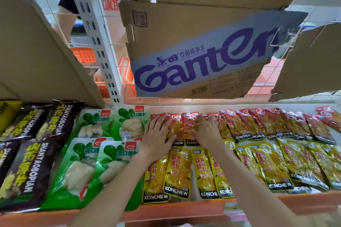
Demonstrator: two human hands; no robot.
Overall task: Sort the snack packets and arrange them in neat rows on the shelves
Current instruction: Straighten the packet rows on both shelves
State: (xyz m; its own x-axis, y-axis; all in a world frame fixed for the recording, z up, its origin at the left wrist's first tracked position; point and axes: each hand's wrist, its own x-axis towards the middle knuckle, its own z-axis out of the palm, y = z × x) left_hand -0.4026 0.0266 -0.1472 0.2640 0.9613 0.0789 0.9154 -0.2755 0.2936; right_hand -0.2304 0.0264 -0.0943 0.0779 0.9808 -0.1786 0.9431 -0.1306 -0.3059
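forearms: both reach in from the near edge, over the orange shelf lip (166, 212), toward the back row.
left hand (156, 136): grip apart, fingers straight and flat, pressing on the left end of the red packets (262, 121), beside the green packets (114, 121).
right hand (206, 131): grip loosely curled, fingertips on the tops of the next red packets. Can't tell whether it pinches one or just pushes.
task items: red packets run in an overlapping back row from between the hands off to the right of the right hand. Yellow packets (177, 173) form the front row, under and nearer than both wrists.
left of left hand: green packets in two rows, then dark brown packets (27, 167) further out.
overhead: Ganten carton (203, 57) hangs above the hands, plain cardboard either side.
step (judgement): squaring up the left end of the red row.
how to do well: keep left palm flat as a stop, slide packets toward it with the right, hold an even overlap, tops in line along the back wire.
watch: red row's right end looks fanned and tilted, needs the same pass. Wrists are low over the yellow row, so lift clear to avoid dragging it.
progress (judgement): types already grouped, mostly alignment left.
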